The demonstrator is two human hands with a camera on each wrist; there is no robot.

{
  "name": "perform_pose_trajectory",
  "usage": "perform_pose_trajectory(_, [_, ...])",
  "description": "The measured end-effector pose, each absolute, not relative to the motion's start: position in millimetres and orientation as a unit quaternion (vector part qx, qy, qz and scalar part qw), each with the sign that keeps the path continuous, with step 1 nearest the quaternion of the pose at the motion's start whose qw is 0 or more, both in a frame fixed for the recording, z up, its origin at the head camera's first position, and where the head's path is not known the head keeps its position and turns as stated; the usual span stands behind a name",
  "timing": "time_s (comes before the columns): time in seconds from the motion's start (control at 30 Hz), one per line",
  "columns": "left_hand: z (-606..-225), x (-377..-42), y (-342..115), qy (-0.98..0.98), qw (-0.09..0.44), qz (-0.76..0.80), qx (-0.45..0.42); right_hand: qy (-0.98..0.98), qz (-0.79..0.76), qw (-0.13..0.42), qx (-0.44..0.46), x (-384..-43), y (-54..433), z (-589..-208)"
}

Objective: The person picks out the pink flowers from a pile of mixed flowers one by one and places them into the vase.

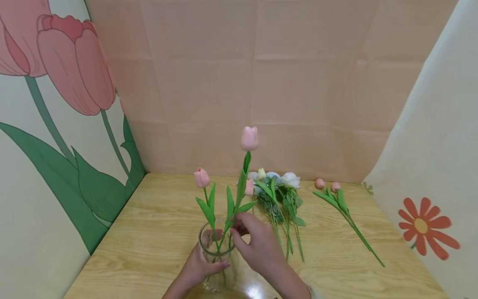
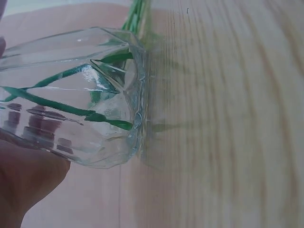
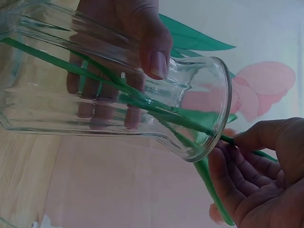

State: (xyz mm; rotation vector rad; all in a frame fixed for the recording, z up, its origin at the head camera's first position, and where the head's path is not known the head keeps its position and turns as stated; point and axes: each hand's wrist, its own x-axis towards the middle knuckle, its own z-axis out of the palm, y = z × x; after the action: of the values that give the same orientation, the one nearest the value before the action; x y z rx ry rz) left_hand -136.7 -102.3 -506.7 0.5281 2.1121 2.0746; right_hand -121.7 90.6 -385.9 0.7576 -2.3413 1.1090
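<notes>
A clear glass vase (image 1: 228, 265) stands on the wooden table. My left hand (image 1: 199, 265) grips it, thumb in front and fingers seen through the glass in the right wrist view. Green stems (image 2: 61, 104) cross inside the vase, with ends near its base. At the rim, my right hand (image 1: 260, 242) pinches the stem of a tall pink tulip (image 1: 249, 138), thumb against fingertips. Another pink tulip (image 1: 201, 177) leans out of the vase to the left. A further pink bloom (image 1: 249, 187) shows partly hidden behind the tall tulip's leaf; where its stem goes I cannot tell.
Right of the vase lies a bunch of white and pale-blue flowers (image 1: 290, 180) with leafy stems. Farther right, two pink tulips (image 1: 349, 216) lie slantwise on the table (image 1: 149, 232). A pink backdrop (image 1: 201, 83) and flower-printed side sheets enclose the table.
</notes>
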Motion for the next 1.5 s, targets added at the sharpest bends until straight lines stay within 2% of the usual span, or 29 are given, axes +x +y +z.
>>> perform_pose_trajectory(0.23, [-507.3,-136.1,-101.9,0.705,0.063,0.685,0.175,-0.849,0.371,0.243,0.286,-121.0,91.7,-387.8])
perform_pose_trajectory(0.53, [-507.8,-134.3,-102.9,0.713,0.067,0.679,0.164,-0.834,0.403,0.232,0.296,-120.9,93.9,-389.6])
perform_pose_trajectory(0.93, [-505.7,-134.2,-102.8,0.717,0.065,0.677,0.156,-0.825,0.409,0.248,0.302,-120.0,97.7,-388.0])
perform_pose_trajectory(1.5, [-506.8,-135.1,-102.9,0.719,0.067,0.674,0.155,-0.832,0.391,0.283,0.273,-121.1,117.0,-387.4])
